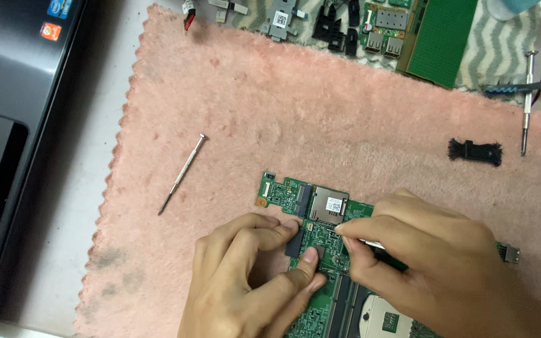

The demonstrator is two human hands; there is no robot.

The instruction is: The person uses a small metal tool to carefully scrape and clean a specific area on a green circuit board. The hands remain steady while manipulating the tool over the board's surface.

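The circuit board lies flat on the pink towel, near its lower edge. The left hand rests on the board's left side; its forefinger and thumb pinch a small black part at the board edge. The right hand covers the board's right side, fingers closed on a thin metal tool whose tip meets the board centre. A silver card slot sits on the board just above the fingertips.

A loose screwdriver lies on the towel, well left of the board. A second screwdriver and a black clip lie at upper right. A laptop occupies the table at left. More boards and parts lie along the top edge.
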